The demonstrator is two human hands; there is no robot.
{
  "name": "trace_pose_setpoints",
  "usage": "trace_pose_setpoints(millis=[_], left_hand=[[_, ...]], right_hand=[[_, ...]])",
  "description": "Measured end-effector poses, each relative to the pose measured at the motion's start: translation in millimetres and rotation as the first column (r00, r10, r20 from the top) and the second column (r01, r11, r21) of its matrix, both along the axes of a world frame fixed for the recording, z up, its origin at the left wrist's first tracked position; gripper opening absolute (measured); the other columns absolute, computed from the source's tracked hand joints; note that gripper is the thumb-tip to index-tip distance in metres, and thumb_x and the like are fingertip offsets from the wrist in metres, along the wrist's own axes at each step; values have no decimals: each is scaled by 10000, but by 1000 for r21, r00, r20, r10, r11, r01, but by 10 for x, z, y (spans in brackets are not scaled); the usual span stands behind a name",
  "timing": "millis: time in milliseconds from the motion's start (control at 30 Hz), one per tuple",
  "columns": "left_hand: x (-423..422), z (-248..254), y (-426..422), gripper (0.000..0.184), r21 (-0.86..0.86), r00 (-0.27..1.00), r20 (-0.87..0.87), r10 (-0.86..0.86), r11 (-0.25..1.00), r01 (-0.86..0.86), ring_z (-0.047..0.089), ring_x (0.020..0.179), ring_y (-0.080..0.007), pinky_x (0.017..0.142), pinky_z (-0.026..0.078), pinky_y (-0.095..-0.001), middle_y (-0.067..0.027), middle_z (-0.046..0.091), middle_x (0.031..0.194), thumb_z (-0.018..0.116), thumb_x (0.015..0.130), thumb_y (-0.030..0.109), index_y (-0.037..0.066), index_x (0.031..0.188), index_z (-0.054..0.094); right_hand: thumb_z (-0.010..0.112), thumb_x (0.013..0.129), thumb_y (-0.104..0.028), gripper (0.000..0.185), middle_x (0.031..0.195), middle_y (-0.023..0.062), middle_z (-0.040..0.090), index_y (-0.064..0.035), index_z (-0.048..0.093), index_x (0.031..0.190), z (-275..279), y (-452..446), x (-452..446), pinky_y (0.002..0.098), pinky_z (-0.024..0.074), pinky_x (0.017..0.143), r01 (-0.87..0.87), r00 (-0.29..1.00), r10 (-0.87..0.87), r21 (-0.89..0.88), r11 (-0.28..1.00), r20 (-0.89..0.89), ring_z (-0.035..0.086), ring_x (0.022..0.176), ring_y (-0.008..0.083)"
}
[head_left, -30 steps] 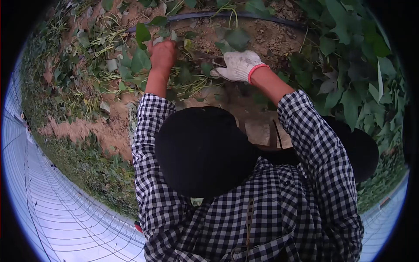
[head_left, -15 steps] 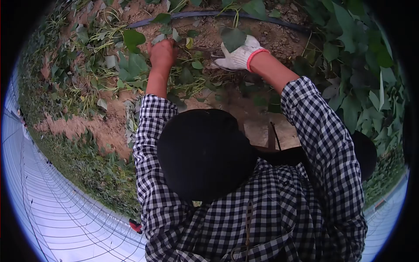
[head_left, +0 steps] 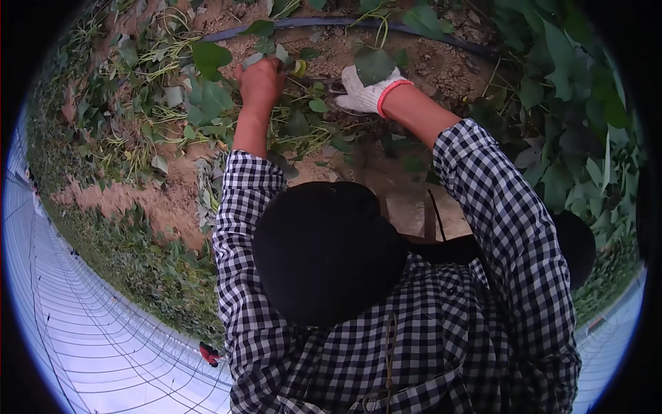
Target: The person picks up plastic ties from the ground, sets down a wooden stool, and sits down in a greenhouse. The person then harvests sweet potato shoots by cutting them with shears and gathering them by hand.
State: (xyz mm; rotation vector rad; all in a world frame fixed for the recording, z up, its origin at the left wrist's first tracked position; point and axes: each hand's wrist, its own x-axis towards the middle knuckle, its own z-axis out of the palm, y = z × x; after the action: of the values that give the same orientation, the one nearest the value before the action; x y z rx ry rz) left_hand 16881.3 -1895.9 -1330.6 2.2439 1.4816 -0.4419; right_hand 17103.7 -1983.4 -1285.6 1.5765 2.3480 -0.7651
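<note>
My bare left hand (head_left: pixel 260 81) is closed among sweet-potato-like vines, its fingers curled down at the soil. What it grips is hidden beneath the fingers; a small yellow leaf (head_left: pixel 299 67) lies just to its right. My right hand (head_left: pixel 367 91) wears a white knit glove with a red cuff. Its fingers are bent around something thin and dark that I cannot make out. A broad green leaf (head_left: pixel 374 65) hangs over the back of the glove. Between both hands run thin stems and small leaves (head_left: pixel 318 105) close to the ground.
A black drip hose (head_left: pixel 314 22) crosses the soil beyond my hands. Dense leafy vines (head_left: pixel 552 96) stand at the right, and cut-looking pale stems (head_left: pixel 169 62) lie at the left. A black rounded shape (head_left: pixel 329 252) blocks the lower middle. A red object (head_left: pixel 209 355) shows far off.
My right hand has shifted slightly left, and the thin dark thing at its fingers shows less. The left hand stays closed in nearly the same spot.
</note>
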Motion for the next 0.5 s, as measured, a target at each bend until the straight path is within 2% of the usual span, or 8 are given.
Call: trace_pose_setpoints(millis=[33,67,167,267,300,367,433,500], left_hand=[[14,5,-25,169,12,1000,9,-13,1000,13,647,901,-289,1031,303,-543,-96,684,912,666,793,258,158,927,691],[33,8,-21,169,29,999,20,-27,999,26,647,901,-289,1029,303,-544,-97,682,914,669,791,254,154,925,690],[78,58,-34,165,41,998,-2,-58,997,58,644,902,-291,1026,306,-546,-97,676,922,661,798,250,143,920,685],[79,74,-15,162,2,999,16,-31,1000,31,642,903,-289,1023,309,-548,-97,671,931,661,799,244,140,922,680],[80,71,-22,162,8,999,18,-30,1000,30,642,902,-290,1022,304,-552,-99,671,929,662,798,242,138,922,679],[82,58,-33,163,25,999,23,-25,999,24,641,901,-292,1021,296,-559,-103,672,925,665,796,237,133,922,676],[94,67,-27,164,45,997,80,14,999,-17,646,891,-301,959,373,-522,-110,679,908,654,803,214,129,942,672],[64,98,5,171,31,972,201,118,991,-127,652,877,-299,894,436,-482,-117,681,898,646,808,199,115,957,664]], right_hand=[[551,814,-553,540,705,157,598,-18,617,774,-60,4,-10,408,491,624,-25,1000,25,82,996,5,615,696,309],[564,803,-563,559,657,141,602,-13,628,728,70,94,-95,408,491,586,81,996,-83,-69,994,-15,614,638,307],[605,772,-570,554,665,151,632,-22,665,720,-235,10,-297,428,487,553,131,990,-125,-120,984,61,633,619,298],[608,778,-564,543,660,146,631,-28,668,724,-289,-82,-334,430,484,545,81,995,-80,-15,997,62,632,608,291],[609,793,-532,513,636,128,620,-28,663,713,-259,-53,-315,417,477,528,81,996,-77,-93,992,42,628,591,279],[616,795,-506,487,629,123,614,-30,658,705,-483,-127,-291,401,474,521,29,1000,-29,-34,999,7,628,588,269],[610,806,-470,454,641,121,614,-35,651,684,-548,-136,-226,375,469,516,-22,999,24,-52,998,43,630,603,257],[579,823,-480,449,625,100,555,-47,589,703,-463,-180,-145,371,452,517,-138,980,124,83,987,156,582,575,253]])
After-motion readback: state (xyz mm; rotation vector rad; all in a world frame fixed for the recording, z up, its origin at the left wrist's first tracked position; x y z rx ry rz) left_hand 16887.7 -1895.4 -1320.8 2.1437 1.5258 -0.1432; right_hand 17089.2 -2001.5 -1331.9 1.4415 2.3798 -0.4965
